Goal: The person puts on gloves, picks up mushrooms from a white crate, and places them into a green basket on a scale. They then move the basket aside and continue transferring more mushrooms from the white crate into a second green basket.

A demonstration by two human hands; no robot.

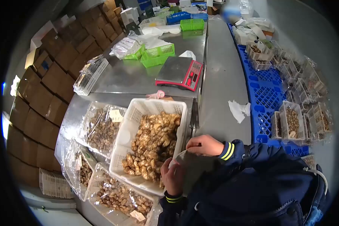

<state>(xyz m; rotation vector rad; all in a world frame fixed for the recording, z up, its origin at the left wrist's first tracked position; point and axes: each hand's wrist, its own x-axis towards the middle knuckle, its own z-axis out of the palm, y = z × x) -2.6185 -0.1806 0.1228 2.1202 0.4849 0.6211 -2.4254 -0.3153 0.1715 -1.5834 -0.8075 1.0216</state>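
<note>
My left hand [172,177] is at the near right side of a white plastic crate [126,137], its fingers closed on a small pale, thin piece [181,155], perhaps plastic film. Just to the right, my right hand [205,145] pinches by the same piece. Its full shape is hidden by the fingers and a dark area below. Inside the crate lies a heap of knobbly brown mushroom-like pieces [154,135], wet-looking and uneven. Both sleeves are dark blue with yellow stripes.
Film-wrapped crates [101,126] of brown pieces stand left and below. A red scale [180,73] and green baskets [158,55] sit farther up the steel table [116,81]. Cardboard boxes [56,75] line the left. On the right, a blue pallet [265,98] bears more packed crates.
</note>
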